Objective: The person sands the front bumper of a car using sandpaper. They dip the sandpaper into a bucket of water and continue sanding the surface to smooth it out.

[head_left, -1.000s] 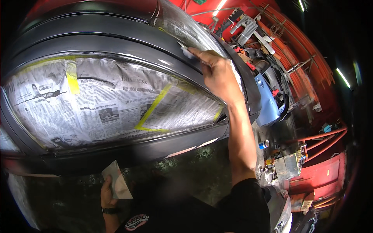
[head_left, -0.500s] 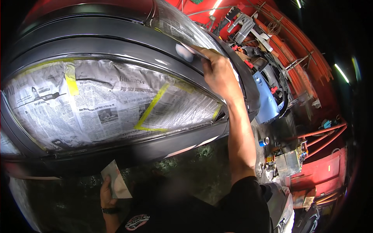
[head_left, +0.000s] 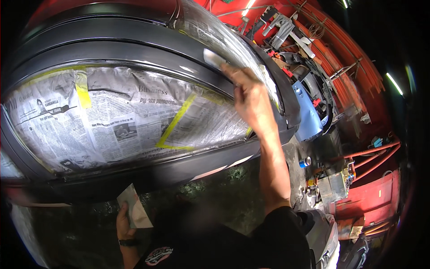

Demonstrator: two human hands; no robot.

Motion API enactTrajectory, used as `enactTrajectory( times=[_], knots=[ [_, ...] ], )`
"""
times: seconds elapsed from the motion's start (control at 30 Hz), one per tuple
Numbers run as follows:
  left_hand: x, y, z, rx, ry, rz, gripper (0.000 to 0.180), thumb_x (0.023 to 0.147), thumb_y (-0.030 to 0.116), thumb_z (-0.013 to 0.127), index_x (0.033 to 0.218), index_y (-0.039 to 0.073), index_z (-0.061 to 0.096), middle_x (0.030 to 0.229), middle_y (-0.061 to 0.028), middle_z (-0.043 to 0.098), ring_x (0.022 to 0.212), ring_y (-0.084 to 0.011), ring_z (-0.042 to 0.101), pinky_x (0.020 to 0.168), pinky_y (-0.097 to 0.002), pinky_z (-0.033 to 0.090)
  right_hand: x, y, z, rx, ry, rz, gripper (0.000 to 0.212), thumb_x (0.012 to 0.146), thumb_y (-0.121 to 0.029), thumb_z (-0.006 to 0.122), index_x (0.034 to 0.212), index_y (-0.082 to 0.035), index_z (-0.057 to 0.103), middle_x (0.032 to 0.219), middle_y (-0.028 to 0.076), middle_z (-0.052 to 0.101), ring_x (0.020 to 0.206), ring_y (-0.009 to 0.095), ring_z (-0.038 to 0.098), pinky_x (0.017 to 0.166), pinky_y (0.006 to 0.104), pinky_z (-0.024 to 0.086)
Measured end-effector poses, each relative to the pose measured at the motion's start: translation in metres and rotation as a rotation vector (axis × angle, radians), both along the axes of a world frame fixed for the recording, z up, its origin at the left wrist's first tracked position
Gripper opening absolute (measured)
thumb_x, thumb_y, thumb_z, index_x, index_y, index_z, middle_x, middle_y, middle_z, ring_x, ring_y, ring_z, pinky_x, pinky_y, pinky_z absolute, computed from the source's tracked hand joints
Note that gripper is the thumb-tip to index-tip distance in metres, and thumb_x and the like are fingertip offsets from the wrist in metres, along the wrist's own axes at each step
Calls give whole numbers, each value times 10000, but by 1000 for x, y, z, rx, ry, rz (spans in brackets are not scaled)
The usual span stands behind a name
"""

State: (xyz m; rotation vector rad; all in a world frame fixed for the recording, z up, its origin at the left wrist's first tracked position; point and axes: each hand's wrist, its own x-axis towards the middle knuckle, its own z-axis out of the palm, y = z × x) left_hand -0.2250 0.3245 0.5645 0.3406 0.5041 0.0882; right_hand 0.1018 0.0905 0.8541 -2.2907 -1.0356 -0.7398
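Observation:
My right hand (head_left: 253, 101) reaches up to the dark grey roof rail (head_left: 148, 51) of a car. Its fingers pinch what looks like a thin flat spreader, blurred and largely hidden by the fingers. At the fingertips a whitish filler patch (head_left: 211, 56) shows on the rail. Lower down, away from the car, my left hand (head_left: 124, 224) grips a flat pale mixing board (head_left: 135, 208) by its left edge, held tilted. Newspaper (head_left: 107, 116) covers the side window, held with yellow masking tape (head_left: 175, 123).
The windshield (head_left: 210, 29) is covered too. On the right lie a light blue car panel (head_left: 308, 112) and other car parts. A blue can (head_left: 305, 162) stands on the floor near a red metal frame (head_left: 376, 157). Orange-red sheeting lines the wall.
My right hand has turned and shifted slightly down, its fingers now lower beside the whitish patch, whose shape looks narrower. My left hand and the board have barely moved.

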Motion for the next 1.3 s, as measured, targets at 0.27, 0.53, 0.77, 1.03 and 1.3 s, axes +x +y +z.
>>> enactTrajectory(
  times=[0.27, 0.53, 0.77, 1.03, 1.3],
  knots=[
    [0, -1, -3, -20, 2, -8, 400, 1011, 274, 564, 1324, 28, 526, 1175, -94, 666, 1037, -221, 670, 915, -377, 556, 33, 3, 23, -70, 42, 18, 360, 867, 33, 549, 1209, -9, 654, 1076, 259, 665, 1004, 382, 656, 875, 399, 494],
    [-2, 1, -5, 44, 25, -20, 414, 1015, 274, 554, 1349, 35, 499, 1208, -92, 649, 1065, -222, 659, 927, -378, 550, 33, 5, 13, -26, 62, 65, 420, 820, 88, 551, 1188, -59, 689, 1030, 217, 670, 927, 384, 662, 835, 436, 517],
    [3, 0, 1, 41, 28, -16, 401, 1019, 275, 548, 1333, 30, 503, 1182, -95, 652, 1052, -217, 662, 904, -366, 561, 3, 5, -20, -46, -89, 23, 531, 751, 110, 599, 1235, -98, 669, 1070, 178, 636, 935, 370, 659, 833, 430, 542],
    [1, 5, -5, 57, 8, -24, 385, 1020, 283, 547, 1314, 35, 519, 1151, -97, 665, 1018, -214, 677, 876, -362, 577, 25, -9, 18, -11, 87, -49, 368, 879, 30, 541, 1213, -56, 670, 1014, 257, 676, 952, 422, 656, 853, 444, 512],
    [2, 1, -3, 48, 65, -8, 382, 1023, 278, 540, 1318, 35, 518, 1170, -91, 664, 1028, -219, 675, 884, -364, 574, 37, -6, 14, -37, 73, -48, 366, 867, 11, 554, 1208, -53, 672, 1057, 255, 674, 974, 415, 656, 873, 436, 512]
  ],
)
